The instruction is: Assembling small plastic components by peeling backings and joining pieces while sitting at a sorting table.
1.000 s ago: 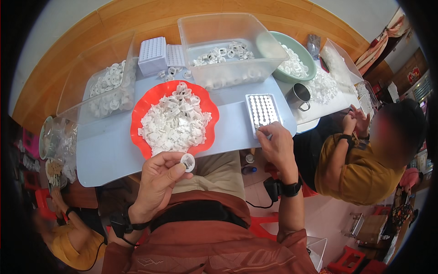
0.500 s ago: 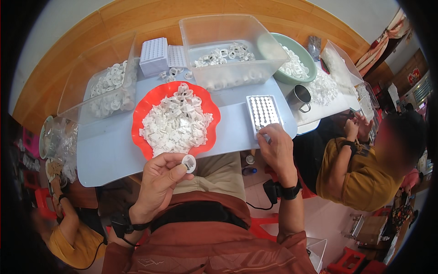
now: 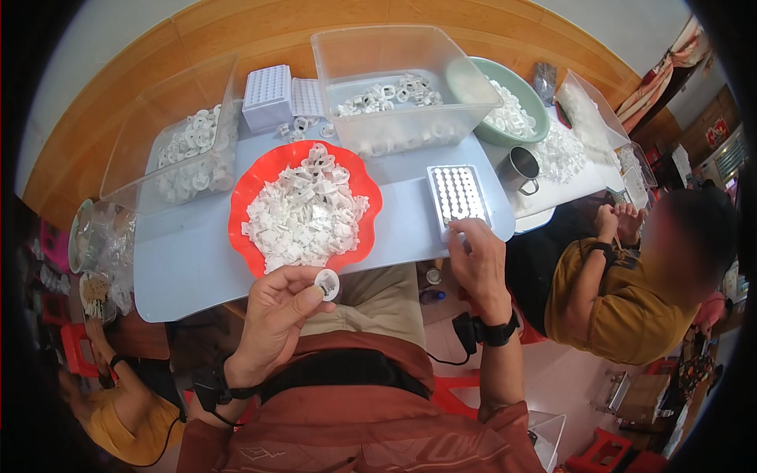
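My left hand (image 3: pixel 280 311) pinches a round white plastic part (image 3: pixel 327 284) between thumb and fingers, just in front of the red scalloped bowl (image 3: pixel 239 206). That bowl is heaped with small flat white plastic pieces (image 3: pixel 303 217). At the near edge of a white tray (image 3: pixel 434 189) set with rows of small round pieces, my right hand (image 3: pixel 479 258) has its thumb and forefinger closed together. Whatever those fingertips hold, if anything, is too small to name.
Behind the bowl stand a clear bin (image 3: pixel 410 130) of white parts and a stack of white trays (image 3: pixel 266 98). Another clear bin (image 3: pixel 130 169) is at left. To the right are a green basin (image 3: pixel 540 126) and a metal mug (image 3: pixel 516 169). A co-worker (image 3: pixel 615 292) sits at right, another (image 3: pixel 130 418) at left.
My right hand has drawn back slightly toward me at the tray's near edge. My left hand keeps its hold on the round part, almost unmoved.
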`<act>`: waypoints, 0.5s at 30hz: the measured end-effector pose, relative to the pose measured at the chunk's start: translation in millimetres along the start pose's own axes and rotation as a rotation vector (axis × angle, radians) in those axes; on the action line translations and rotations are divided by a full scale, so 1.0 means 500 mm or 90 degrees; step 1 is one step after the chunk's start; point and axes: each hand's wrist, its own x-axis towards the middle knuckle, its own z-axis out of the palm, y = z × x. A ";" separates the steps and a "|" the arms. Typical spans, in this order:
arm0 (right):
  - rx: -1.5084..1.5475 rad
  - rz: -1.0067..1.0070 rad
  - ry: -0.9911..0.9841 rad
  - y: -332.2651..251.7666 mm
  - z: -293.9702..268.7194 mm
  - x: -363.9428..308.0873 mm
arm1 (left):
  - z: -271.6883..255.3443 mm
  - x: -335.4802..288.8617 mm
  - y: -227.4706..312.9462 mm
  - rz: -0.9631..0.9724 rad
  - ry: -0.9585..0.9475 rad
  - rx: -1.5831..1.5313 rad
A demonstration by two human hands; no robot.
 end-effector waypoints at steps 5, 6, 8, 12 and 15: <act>0.083 -0.066 0.058 0.007 -0.002 0.001 | 0.002 0.004 -0.001 -0.001 -0.003 0.000; 0.120 -0.070 0.042 0.009 -0.001 0.000 | 0.002 0.004 -0.002 -0.002 -0.003 0.001; 0.194 -0.046 0.025 -0.001 -0.003 0.000 | 0.003 0.004 -0.003 0.000 -0.002 0.004; 0.367 0.022 0.004 -0.023 -0.003 -0.001 | 0.005 0.001 -0.004 -0.006 -0.005 0.003; 0.425 0.050 -0.006 -0.020 0.012 0.001 | 0.007 0.000 -0.003 -0.012 -0.002 0.005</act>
